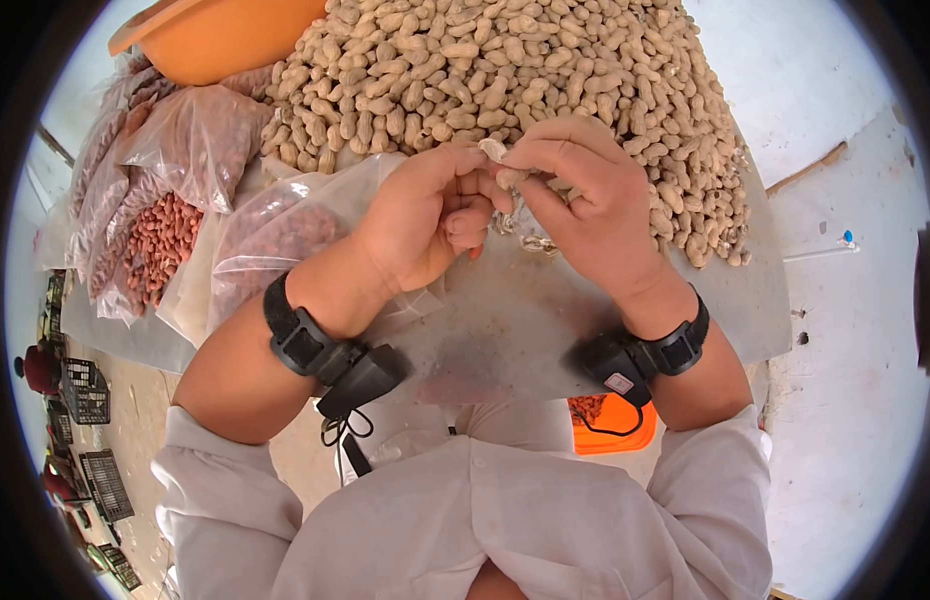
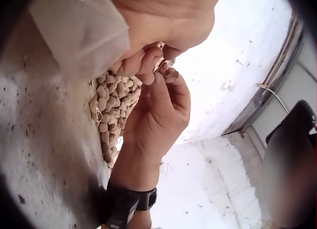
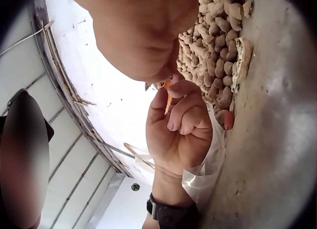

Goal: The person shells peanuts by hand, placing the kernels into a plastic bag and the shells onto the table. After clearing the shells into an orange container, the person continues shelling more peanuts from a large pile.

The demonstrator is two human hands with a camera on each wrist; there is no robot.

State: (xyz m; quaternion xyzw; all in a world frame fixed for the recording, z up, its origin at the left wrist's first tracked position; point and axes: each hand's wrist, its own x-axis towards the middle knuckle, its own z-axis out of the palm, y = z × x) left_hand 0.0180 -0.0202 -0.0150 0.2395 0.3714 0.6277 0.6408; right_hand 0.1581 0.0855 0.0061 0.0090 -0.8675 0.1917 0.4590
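Both hands meet in front of a large heap of unshelled peanuts [image 1: 505, 70]. The left hand [image 1: 425, 215] pinches a peanut shell between thumb and forefinger, its other fingers curled toward the palm. From the right, the right hand [image 1: 590, 195] pinches a cracked shell piece [image 1: 493, 150] with thumb and fingertips. In the left wrist view the broken shell [image 2: 171, 75] shows at the right hand's [image 2: 156, 112] fingertips. The right wrist view has the left hand [image 3: 181, 130] beside it, the shell mostly hidden there. A red kernel [image 3: 229, 120] lies on the table near the left hand.
Clear bags of red kernels [image 1: 165, 245] stand at the left, below an orange basin [image 1: 220, 40]. Empty shells [image 1: 537, 243] lie on the grey table [image 1: 485, 340] at the heap's edge. An orange container [image 1: 617, 425] with red contents is below the table's near edge.
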